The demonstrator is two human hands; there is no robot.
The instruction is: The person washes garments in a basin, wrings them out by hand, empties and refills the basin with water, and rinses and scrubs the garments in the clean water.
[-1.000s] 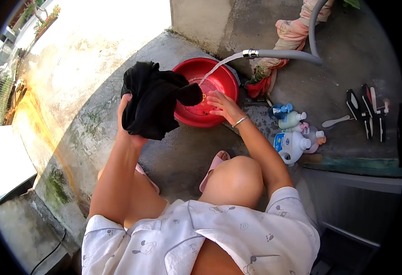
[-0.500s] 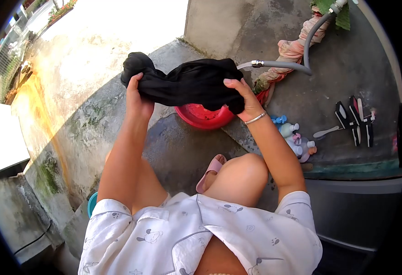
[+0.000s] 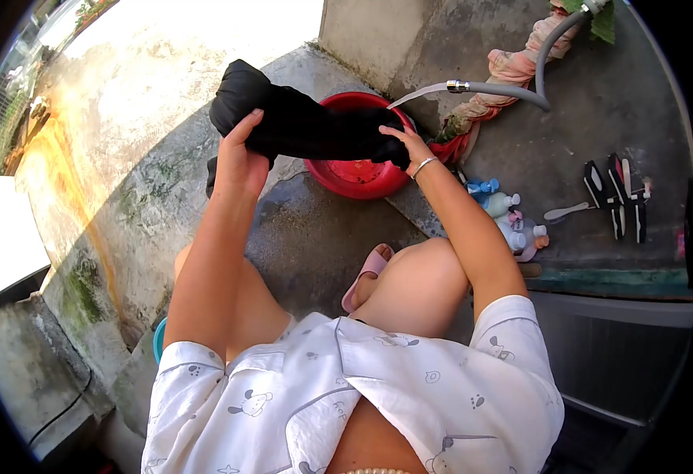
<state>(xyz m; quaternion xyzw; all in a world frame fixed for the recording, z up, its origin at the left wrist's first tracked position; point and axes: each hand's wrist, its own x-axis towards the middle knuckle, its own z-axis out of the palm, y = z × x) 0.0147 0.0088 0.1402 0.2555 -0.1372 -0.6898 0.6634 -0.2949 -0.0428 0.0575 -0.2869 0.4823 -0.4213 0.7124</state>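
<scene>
A black cloth [image 3: 315, 126] is stretched sideways between both hands, above a red basin [image 3: 354, 183]. My left hand [image 3: 242, 162] grips its left part, thumb on top, with a bunched end sticking out beyond. Its right end is in my right hand [image 3: 411, 147], which wears a bracelet. Water runs from the metal tip of a grey hose [image 3: 492, 89] toward the basin, just behind the cloth. The cloth hides much of the basin's inside.
Several bottles [image 3: 498, 204] stand right of my right forearm. Brushes [image 3: 619, 197] lie farther right on the dark surface. A twisted pinkish cloth [image 3: 512, 67] runs beside the hose. A teal container [image 3: 159, 340] shows partly at lower left.
Over the last second my right hand has come from the basin to take hold of the cloth, which went from bunched to stretched out. Since the middle frame, more of the basin shows.
</scene>
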